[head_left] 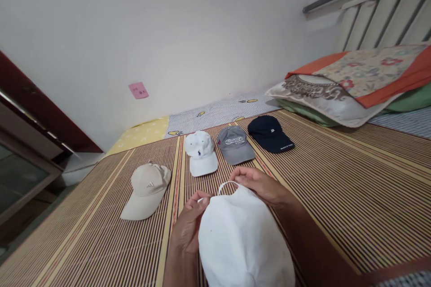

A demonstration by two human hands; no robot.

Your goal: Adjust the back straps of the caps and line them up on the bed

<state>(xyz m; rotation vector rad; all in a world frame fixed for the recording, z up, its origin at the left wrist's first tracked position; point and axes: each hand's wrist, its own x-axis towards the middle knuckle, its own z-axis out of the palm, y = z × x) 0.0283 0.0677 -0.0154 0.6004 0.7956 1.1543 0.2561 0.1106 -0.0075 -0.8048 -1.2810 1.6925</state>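
Observation:
A plain white cap (244, 237) is held between my two hands, its back strap and opening facing away from me. My left hand (190, 222) pinches the cap's left edge beside the strap. At the right side of the strap, my right hand (259, 184) grips the rim. Beyond them lie a white cap with a small blue logo (202, 154), a grey cap with lettering (235, 145) and a dark navy cap (270, 133), side by side. A beige cap (148, 190) rests to the left, its brim toward the lower left.
The caps lie on a striped bamboo mat (101, 215). Pillows with a floral orange cover (370, 69) are stacked at the right, below a radiator (387, 13). A pink note (138, 90) is on the wall. A dark red frame (43, 103) stands at the left.

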